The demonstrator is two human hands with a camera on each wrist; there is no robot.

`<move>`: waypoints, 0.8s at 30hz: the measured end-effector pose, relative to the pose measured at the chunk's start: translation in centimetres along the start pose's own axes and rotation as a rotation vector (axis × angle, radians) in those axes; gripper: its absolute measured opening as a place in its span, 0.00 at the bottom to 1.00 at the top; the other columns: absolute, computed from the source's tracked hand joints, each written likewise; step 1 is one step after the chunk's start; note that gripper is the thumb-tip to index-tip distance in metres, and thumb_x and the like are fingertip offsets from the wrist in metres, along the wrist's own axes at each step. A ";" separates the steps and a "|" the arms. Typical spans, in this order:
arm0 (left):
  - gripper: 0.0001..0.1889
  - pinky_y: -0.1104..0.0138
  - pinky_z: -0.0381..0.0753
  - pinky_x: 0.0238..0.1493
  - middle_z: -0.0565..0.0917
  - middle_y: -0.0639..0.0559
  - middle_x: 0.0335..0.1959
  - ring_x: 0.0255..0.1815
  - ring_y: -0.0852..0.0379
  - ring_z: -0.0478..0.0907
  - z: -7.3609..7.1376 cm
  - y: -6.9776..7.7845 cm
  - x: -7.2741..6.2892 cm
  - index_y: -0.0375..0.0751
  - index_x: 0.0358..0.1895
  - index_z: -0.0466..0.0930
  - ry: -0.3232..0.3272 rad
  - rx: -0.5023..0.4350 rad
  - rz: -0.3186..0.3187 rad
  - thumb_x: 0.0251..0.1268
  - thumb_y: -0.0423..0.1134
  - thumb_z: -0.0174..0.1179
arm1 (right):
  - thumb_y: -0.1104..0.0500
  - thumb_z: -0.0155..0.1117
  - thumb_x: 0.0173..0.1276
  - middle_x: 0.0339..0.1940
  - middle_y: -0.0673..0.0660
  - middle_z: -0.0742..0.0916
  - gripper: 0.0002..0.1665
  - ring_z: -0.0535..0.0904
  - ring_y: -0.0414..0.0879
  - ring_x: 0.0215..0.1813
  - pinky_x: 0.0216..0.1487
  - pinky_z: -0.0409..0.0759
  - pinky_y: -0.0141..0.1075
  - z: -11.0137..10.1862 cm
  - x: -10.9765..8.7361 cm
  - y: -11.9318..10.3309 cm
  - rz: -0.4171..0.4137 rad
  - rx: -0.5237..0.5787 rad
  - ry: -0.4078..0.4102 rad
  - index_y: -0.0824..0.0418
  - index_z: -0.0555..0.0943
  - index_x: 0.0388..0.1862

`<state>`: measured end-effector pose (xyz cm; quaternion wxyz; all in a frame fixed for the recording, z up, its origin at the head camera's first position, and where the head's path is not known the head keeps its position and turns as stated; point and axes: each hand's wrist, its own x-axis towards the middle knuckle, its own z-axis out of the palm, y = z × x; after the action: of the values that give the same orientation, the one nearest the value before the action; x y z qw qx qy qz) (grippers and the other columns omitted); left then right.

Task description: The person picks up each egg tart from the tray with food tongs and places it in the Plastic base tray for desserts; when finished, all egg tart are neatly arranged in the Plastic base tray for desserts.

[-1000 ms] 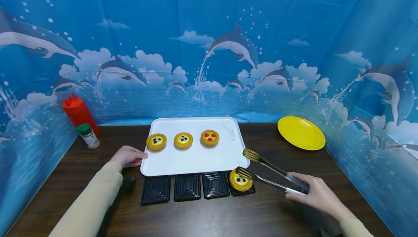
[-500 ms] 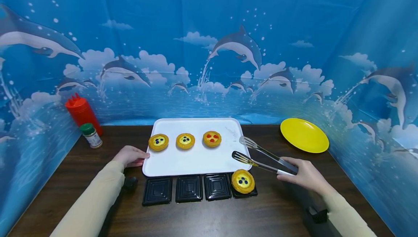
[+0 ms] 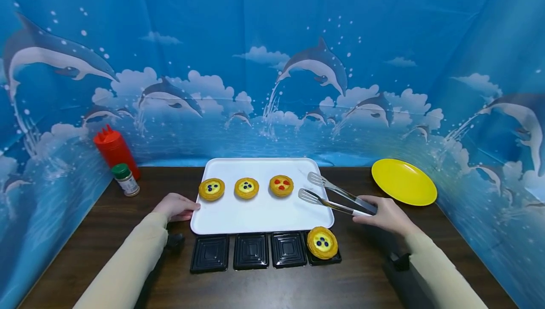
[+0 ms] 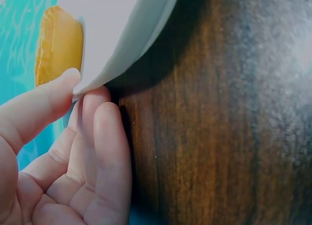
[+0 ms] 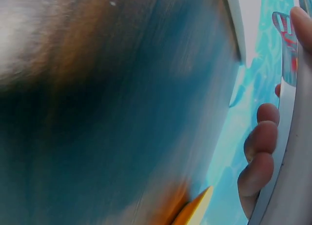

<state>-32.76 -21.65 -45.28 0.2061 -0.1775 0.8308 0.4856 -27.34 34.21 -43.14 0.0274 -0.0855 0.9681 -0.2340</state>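
My left hand (image 3: 175, 206) pinches the left edge of a white tray (image 3: 255, 216); the left wrist view shows the thumb (image 4: 48, 95) on top and fingers beneath the rim. My right hand (image 3: 385, 215) holds metal tongs (image 3: 340, 207), whose two slotted ends stand apart over the tray's right part. On the tray are a blueberry tart (image 3: 211, 189) at left, another blueberry tart (image 3: 246, 188) in the middle and a red-topped tart (image 3: 281, 186) to the right. A third blueberry tart (image 3: 322, 242) sits on the rightmost of several small black square trays (image 3: 288, 249).
A yellow plate (image 3: 404, 182) stands at the back right of the dark wooden table (image 3: 264, 290). At the back left are a red squeeze bottle (image 3: 117, 150) and a green-lidded shaker (image 3: 125, 180). A dolphin-print curtain (image 3: 264, 63) closes off the back and sides.
The tongs have moved from around the tart on the rightmost black tray, left and away from me, to over the white tray. The left hand keeps its hold on the edge.
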 end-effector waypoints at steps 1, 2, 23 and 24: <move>0.19 0.72 0.82 0.33 0.83 0.46 0.27 0.24 0.58 0.81 0.0 0.0 0.0 0.25 0.48 0.77 0.003 0.001 0.004 0.62 0.40 0.64 | 0.37 0.72 0.51 0.48 0.58 0.84 0.43 0.74 0.46 0.38 0.37 0.77 0.37 0.1 0.3 0.0 -0.002 -0.001 -0.007 0.62 0.76 0.60; 0.20 0.72 0.82 0.33 0.83 0.46 0.27 0.24 0.58 0.81 0.0 0.0 -0.1 0.25 0.48 0.77 0.002 0.005 0.013 0.62 0.40 0.64 | 0.37 0.72 0.51 0.47 0.58 0.84 0.43 0.74 0.46 0.38 0.37 0.77 0.37 0.2 0.6 0.0 -0.006 -0.001 -0.012 0.61 0.76 0.60; 0.18 0.72 0.82 0.32 0.82 0.47 0.26 0.22 0.59 0.80 0.2 -0.2 -0.5 0.26 0.46 0.79 0.037 -0.019 0.034 0.61 0.39 0.65 | 0.35 0.72 0.49 0.49 0.57 0.84 0.45 0.75 0.47 0.41 0.43 0.79 0.42 2.3 4.7 -1.4 -0.033 -0.002 -0.114 0.60 0.76 0.61; 0.18 0.72 0.82 0.32 0.82 0.47 0.26 0.22 0.59 0.80 0.2 -0.2 -0.5 0.26 0.46 0.79 0.039 -0.020 0.033 0.61 0.39 0.65 | 0.34 0.72 0.49 0.49 0.57 0.84 0.46 0.75 0.47 0.41 0.43 0.79 0.42 2.4 4.8 -1.5 -0.034 -0.004 -0.115 0.60 0.76 0.61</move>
<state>-32.18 -21.50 -45.23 0.1802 -0.1751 0.8325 0.4937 -31.63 30.97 -44.67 0.0789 -0.1151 0.9638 -0.2270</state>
